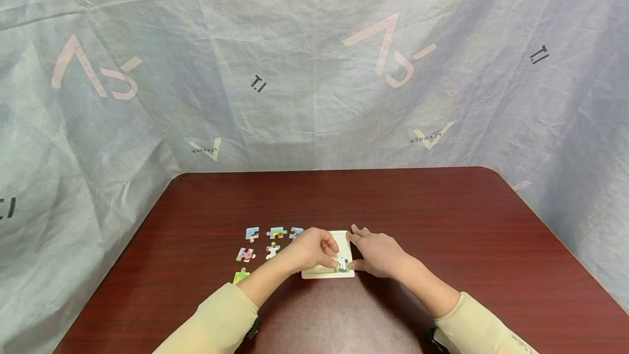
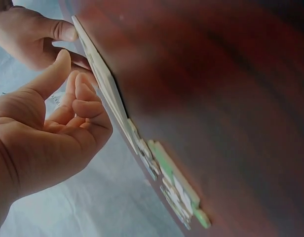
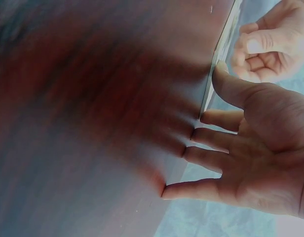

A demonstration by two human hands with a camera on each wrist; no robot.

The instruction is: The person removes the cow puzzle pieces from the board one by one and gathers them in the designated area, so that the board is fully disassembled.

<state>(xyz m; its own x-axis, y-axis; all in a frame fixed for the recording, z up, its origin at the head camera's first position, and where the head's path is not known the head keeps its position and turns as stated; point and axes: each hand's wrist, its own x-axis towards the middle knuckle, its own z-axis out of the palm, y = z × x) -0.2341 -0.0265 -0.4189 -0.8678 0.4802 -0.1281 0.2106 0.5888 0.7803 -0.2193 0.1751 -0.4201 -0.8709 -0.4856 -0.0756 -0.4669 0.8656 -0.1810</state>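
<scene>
A white puzzle frame (image 1: 318,275) lies flat on the table. One picture piece (image 1: 342,264) sits in its near right corner. My left hand (image 1: 314,249) is over the frame, with its fingers loosely curled and the thumb apart; the left wrist view shows nothing between them. At the frame's right edge is my right hand (image 1: 380,254). Its fingers are spread and fairly straight, fingertips down on the table and thumb at the frame's rim (image 3: 211,89).
Left of the frame lie several loose jigsaw pieces, among them a blue one (image 1: 252,233), a pink one (image 1: 245,255) and a green one (image 1: 241,276). The dark red table (image 1: 417,201) ends at a hanging grey cloth (image 1: 314,97) behind and at the sides.
</scene>
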